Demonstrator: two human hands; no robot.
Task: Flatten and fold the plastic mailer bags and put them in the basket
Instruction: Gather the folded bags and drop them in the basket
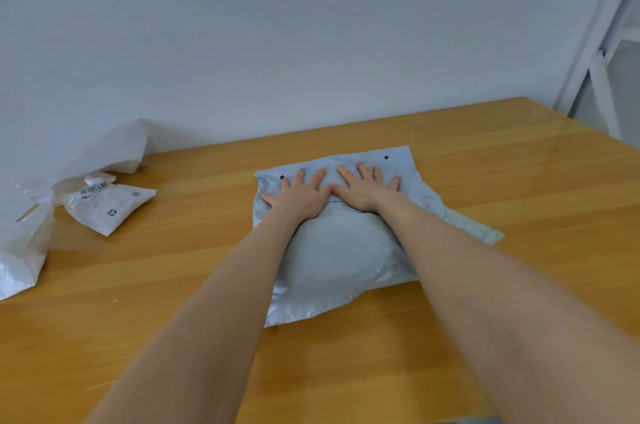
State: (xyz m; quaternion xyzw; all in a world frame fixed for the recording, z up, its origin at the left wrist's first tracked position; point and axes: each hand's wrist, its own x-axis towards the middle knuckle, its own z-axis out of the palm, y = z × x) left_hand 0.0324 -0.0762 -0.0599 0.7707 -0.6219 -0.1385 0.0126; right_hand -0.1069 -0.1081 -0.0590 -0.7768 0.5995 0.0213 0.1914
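- The left hand lies flat, palm down, on the far half of a grey plastic mailer bag. Its fingers are straight and spread, and it grips nothing.
- The right hand lies just beside the left hand in the same way: palm down, fingers straight and fanned out, pressing on the bag and holding nothing.
- The thumbs of the two hands meet or nearly meet at the middle of the bag.
- The grey bag rests on the wooden tabletop, under both hands and reaching back toward the person between the two forearms.
- The part of the bag nearer than the hands is puffed up and wrinkled, while the part under the fingers looks flatter.
- A small black dot sits on the bag just beyond the right hand's fingertips, and another is by the left hand's outer fingers.
- A paler strip of the bag sticks out to the right of the right forearm.
- Well apart to the left of the left hand lies a small white mailer bag with a printed label.
- Beyond it, against the wall, is a crumpled white bag.
- A third white bag lies at the far left edge of the tabletop.
- Far to the right of the right hand, past the tabletop's corner, stands a white frame.
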